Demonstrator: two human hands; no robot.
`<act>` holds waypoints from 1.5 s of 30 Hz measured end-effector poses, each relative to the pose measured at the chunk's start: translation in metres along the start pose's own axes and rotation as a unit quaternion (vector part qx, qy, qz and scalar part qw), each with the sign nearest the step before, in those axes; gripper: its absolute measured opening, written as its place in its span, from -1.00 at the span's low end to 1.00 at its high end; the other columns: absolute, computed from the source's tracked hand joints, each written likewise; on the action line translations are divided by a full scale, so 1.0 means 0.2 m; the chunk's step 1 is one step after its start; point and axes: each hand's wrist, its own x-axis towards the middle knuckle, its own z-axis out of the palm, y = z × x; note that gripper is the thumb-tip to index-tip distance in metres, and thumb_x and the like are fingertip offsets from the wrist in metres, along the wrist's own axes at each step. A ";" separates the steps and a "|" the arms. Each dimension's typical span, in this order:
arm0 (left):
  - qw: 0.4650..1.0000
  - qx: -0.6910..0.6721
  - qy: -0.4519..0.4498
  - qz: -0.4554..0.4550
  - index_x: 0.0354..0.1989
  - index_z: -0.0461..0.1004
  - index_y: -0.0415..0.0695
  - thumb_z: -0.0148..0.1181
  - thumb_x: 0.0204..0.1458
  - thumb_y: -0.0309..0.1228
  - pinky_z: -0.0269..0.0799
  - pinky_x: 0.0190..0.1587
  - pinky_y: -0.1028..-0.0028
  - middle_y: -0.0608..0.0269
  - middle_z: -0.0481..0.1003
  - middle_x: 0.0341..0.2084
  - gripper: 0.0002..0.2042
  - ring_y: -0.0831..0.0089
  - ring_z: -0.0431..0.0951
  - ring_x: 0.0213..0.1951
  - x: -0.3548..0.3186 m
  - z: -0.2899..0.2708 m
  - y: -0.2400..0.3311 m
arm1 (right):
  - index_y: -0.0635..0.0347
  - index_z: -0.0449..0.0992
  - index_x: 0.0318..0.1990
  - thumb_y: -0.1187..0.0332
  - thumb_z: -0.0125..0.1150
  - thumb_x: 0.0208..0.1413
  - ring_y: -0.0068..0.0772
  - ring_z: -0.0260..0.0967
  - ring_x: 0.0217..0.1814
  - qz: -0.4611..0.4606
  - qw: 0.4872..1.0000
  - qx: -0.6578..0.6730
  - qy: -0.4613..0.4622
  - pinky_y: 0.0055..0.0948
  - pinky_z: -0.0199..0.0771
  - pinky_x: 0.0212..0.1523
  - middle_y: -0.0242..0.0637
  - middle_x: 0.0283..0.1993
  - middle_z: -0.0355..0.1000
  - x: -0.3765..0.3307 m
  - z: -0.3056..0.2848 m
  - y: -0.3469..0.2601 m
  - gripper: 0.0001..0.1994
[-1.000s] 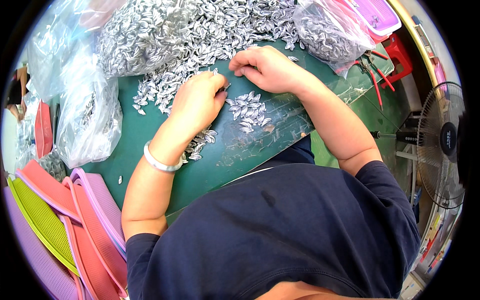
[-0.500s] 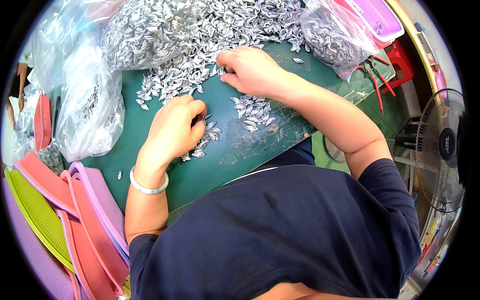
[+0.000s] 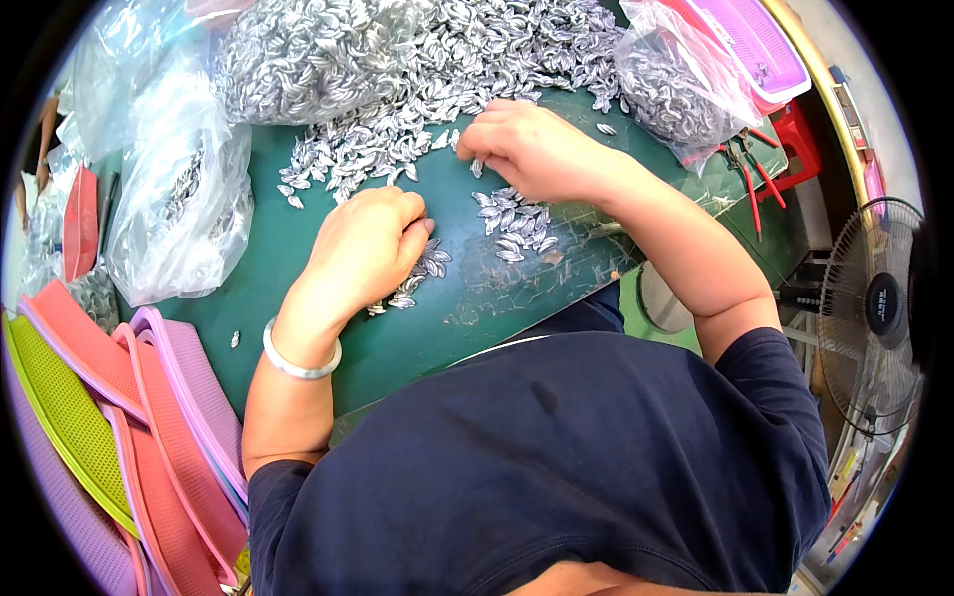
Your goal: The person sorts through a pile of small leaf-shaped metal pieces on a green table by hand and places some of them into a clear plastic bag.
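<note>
A broad heap of small silver leaf-shaped metal pieces [image 3: 437,94] covers the far side of the green table [image 3: 497,328]. My right hand [image 3: 542,149] is at the heap's near edge, thumb and fingers pinched, with one leaf-shaped piece [image 3: 477,168] showing at the fingertips. Just below it lies a small group of the same pieces [image 3: 515,223]. My left hand [image 3: 366,243], closed with curled fingers, hovers at or rests on the table; what its fingers hold is hidden. Beside its thumb is another small group of leaf pieces [image 3: 409,288], partly covered by the hand.
Clear plastic bags of pieces stand at the far left [image 3: 308,60] and far right [image 3: 676,94]. Red-handled pliers [image 3: 752,184] lie at the right edge near a purple basket [image 3: 760,50]. Stacked coloured baskets [image 3: 75,427] fill the lower left; a fan [image 3: 874,308] stands right.
My right hand has drawn slightly back from the heap, bringing a leaf piece in its fingertips. My left hand has closed its thumb nearer its fingers. The whole view has shifted a little.
</note>
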 end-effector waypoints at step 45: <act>0.994 0.030 0.105 0.031 -0.20 0.55 -0.22 0.12 -0.02 -0.52 0.37 -0.16 0.26 0.10 0.42 -0.42 -0.79 0.15 0.45 -0.24 0.13 0.08 0.02 | 0.19 0.54 -0.29 0.64 0.10 -0.09 -0.17 0.37 -0.14 -0.004 0.995 0.103 0.009 -0.31 0.42 -0.14 -0.28 -0.32 0.46 0.01 0.00 0.09 -0.79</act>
